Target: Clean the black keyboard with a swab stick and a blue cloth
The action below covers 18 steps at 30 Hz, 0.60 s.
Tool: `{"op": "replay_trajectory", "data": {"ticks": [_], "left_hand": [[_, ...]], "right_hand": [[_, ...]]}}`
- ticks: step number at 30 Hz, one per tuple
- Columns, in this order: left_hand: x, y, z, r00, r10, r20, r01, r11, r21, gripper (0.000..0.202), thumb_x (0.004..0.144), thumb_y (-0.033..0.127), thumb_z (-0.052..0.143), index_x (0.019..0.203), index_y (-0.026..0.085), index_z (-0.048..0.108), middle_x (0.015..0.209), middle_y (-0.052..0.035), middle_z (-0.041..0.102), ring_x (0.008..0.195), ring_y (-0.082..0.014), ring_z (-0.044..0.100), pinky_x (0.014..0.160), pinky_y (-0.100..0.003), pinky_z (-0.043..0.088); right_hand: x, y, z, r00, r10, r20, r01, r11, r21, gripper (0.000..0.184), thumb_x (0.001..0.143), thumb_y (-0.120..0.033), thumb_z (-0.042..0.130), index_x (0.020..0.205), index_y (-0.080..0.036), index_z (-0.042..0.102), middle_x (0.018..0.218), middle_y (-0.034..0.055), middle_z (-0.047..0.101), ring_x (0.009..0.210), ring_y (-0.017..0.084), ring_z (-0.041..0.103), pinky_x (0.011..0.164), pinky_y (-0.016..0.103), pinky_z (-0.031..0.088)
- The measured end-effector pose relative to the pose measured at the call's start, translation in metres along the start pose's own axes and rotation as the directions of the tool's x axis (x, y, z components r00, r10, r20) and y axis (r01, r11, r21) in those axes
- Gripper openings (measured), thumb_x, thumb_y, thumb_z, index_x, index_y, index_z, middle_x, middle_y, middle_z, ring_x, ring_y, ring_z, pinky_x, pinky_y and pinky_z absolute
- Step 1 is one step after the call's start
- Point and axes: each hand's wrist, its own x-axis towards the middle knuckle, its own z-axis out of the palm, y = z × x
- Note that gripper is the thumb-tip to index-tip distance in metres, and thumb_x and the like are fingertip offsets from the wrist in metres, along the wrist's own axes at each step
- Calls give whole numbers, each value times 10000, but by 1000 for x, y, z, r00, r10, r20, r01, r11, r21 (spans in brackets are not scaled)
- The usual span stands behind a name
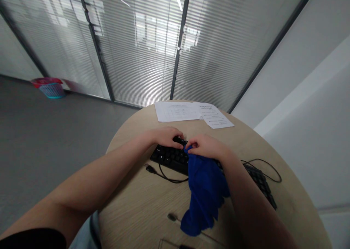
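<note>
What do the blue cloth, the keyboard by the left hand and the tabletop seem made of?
Blue cloth: soft fabric, matte, judging by its limp drape and folds; the fibre can't be told.
Keyboard: probably hard plastic, black and fairly dull, going by its rigid frame and separate keys.
Tabletop: pale wood or wood-look laminate, low sheen; grain lines show.

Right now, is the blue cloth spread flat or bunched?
Bunched: the right hand pinches one end of the blue cloth, and the rest shows loose folds and a wavy edge.
</note>
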Motion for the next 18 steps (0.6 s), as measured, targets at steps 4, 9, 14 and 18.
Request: {"op": "replay_trajectory", "data": {"ticks": [4,9,14,18], "left_hand": [[2,-1,3,999,45,-11,-45,999,2,459,854,532,624,1142,180,684,1076,-103,709,983,-250,634,863,-338,451],[4,-1,5,997,64,-30,-65,998,-19,409,854,491,627,1109,179,696,1054,-101,710,970,-252,634,867,-350,457],[4,-1,6,999,43,-25,-44,998,-39,402,850,491,635,1111,190,692,1068,-88,713,970,-240,633,854,-338,458],[4,-2,6,999,45,-21,-45,998,-40,395,849,487,642,1114,198,693,1080,-81,715,978,-237,636,854,-326,453]], "right_hand": [[-2,0,0,998,56,32,-56,998,-10,232,794,-178,643,919,-243,827,839,19,792,751,180,679,664,260,461],[2,1,7,999,9,50,-7,999,-54,258,788,-181,641,935,-277,830,883,14,800,791,191,698,740,275,494],[6,-1,10,999,5,-35,-10,991,-130,229,840,-235,645,975,-277,826,970,39,798,889,215,703,807,301,492],[6,-1,10,1000,14,7,-13,990,-140,238,819,-209,653,963,-285,825,947,32,798,872,212,701,783,293,489]]}}
